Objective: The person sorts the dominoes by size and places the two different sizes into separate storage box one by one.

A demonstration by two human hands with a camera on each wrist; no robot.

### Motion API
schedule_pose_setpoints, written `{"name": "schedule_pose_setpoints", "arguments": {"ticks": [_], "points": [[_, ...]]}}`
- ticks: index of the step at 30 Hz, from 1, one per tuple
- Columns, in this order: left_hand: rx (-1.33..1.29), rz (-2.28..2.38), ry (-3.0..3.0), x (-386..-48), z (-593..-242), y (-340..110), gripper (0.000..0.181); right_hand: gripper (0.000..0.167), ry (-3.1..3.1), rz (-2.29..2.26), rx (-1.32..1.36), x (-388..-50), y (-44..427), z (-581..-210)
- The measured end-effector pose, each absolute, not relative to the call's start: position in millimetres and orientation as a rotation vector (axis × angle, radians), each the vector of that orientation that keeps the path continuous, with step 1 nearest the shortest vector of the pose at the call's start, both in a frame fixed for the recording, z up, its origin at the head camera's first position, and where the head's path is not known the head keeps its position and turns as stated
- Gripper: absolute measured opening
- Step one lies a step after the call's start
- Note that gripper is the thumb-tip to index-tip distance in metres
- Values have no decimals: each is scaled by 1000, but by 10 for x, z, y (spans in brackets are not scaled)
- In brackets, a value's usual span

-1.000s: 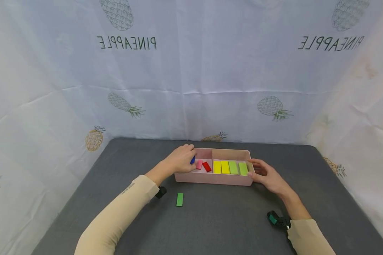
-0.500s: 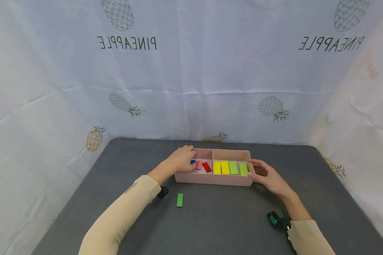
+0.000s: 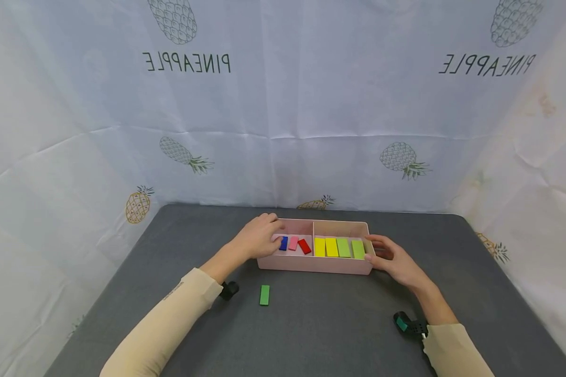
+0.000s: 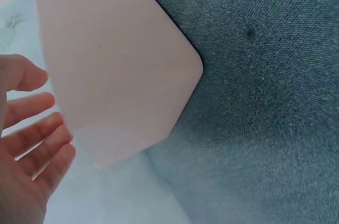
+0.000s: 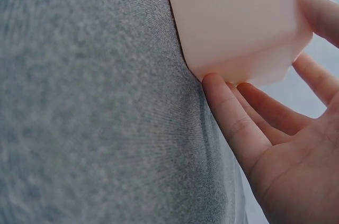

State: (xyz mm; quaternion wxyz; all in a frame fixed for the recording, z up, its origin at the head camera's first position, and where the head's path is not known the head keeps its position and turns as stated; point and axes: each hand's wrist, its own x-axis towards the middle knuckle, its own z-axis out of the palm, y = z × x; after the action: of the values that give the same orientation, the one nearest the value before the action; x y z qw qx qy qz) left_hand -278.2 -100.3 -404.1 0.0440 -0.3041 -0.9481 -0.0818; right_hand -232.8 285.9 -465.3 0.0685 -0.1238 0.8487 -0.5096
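A pink two-compartment box lies at the far middle of the table. My left hand hovers over its left end, fingers loosely bent with nothing between them; the left wrist view shows the same hand beside the box rim. Just by its fingertips, a blue block lies in the left compartment with a pink block and a red block. Yellow blocks and lime-green blocks fill a row in the right compartment. My right hand holds the box's right end between thumb and fingers.
A green block lies on the dark grey table in front of the box. White cloth printed with pineapples hangs behind and along the sides. Black straps with small devices are on both wrists.
The blue block has gone from my left fingers down into the left compartment. My left hand has let go and drawn back slightly left. My right hand stays on the box.
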Motion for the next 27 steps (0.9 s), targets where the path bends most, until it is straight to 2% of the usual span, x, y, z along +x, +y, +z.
{"name": "schedule_pose_setpoints", "arguments": {"ticks": [13,27], "points": [[-1012,-265,-2745,-2451,-3882,-1136,28,68,2544,-1530,-371,-2331,2835,-4631],[-1183,-214,-2559,-2116,-3684,-1044,27,67,2557,-1527,-348,-2323,2842,-4621]]}}
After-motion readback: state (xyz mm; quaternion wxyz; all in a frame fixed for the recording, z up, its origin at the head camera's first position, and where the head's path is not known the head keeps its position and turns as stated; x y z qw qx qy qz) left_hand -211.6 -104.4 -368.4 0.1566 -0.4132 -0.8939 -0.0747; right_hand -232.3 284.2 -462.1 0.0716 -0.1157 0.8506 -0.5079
